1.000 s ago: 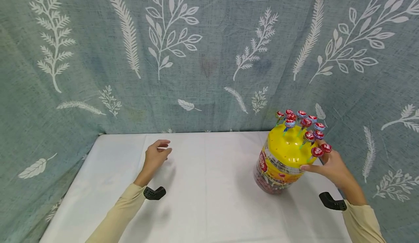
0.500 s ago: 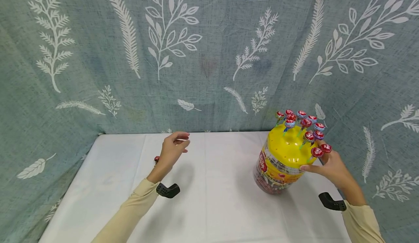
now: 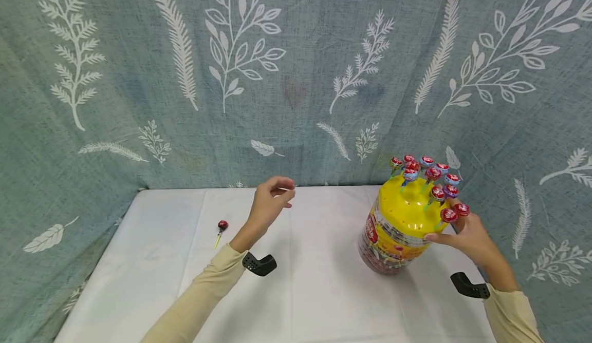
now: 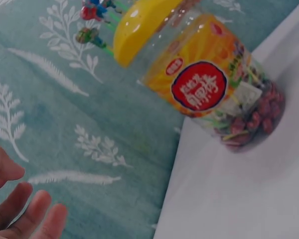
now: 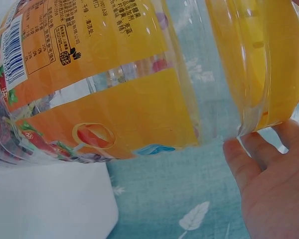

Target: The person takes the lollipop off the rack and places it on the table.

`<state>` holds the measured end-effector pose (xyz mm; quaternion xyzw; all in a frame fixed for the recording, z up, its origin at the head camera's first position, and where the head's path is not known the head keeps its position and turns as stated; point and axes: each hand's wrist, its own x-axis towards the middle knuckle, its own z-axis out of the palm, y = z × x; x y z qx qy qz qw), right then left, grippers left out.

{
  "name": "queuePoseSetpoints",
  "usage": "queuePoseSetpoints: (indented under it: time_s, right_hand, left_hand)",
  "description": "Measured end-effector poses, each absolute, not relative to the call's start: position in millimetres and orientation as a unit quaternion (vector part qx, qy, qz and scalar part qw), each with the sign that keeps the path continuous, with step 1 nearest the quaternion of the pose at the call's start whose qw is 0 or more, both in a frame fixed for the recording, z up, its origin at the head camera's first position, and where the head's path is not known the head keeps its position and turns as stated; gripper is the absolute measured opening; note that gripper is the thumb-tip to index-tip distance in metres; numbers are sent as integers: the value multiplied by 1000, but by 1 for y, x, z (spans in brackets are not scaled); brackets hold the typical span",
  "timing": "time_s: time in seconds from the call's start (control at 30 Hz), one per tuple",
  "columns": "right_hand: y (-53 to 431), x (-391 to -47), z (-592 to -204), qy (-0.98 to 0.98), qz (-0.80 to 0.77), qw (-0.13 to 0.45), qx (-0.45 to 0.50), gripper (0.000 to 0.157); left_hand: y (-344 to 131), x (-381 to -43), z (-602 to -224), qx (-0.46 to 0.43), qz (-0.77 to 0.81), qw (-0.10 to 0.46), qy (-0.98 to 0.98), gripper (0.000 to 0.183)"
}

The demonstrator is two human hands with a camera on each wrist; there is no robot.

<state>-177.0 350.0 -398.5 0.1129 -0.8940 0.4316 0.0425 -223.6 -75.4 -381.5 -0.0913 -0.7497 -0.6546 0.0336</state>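
A large clear candy jar (image 3: 393, 248) with a yellow lid (image 3: 401, 204) stands on the right side of the table. Several lollipops (image 3: 432, 173) stick up from holes in its lid. My right hand (image 3: 472, 237) grips the jar at the lid's right edge, thumb in front; in the right wrist view its fingertips (image 5: 235, 149) touch just under the lid. My left hand (image 3: 268, 207) hovers left of the jar with loosely bent fingers and nothing in them. One dark red lollipop (image 3: 222, 225) with a yellow-green stick lies on the table left of that forearm.
The white tablecloth (image 3: 319, 302) covers the table. A leaf-patterned grey-green curtain (image 3: 296, 76) hangs along its back edge and both sides. Red-wrapped candies (image 4: 254, 119) fill the jar's bottom in the left wrist view.
My left hand has moved right and a little away from me, uncovering the lollipop that its wrist and hand hid earlier. My right hand and the jar have stayed in place.
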Motion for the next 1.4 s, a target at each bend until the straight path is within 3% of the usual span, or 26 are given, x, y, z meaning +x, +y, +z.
queuePoseSetpoints:
  time_s: [1.0,1.4]
  right_hand:
    - [351,-174,-402,-877,464,43,120,92]
    - [351,-177,-401,-885,451,40,110,89]
  left_hand:
    - [11,-225,-353,-223,-671,34,-706,20]
    - [49,-223,-337,-262,-666,70,-695,21]
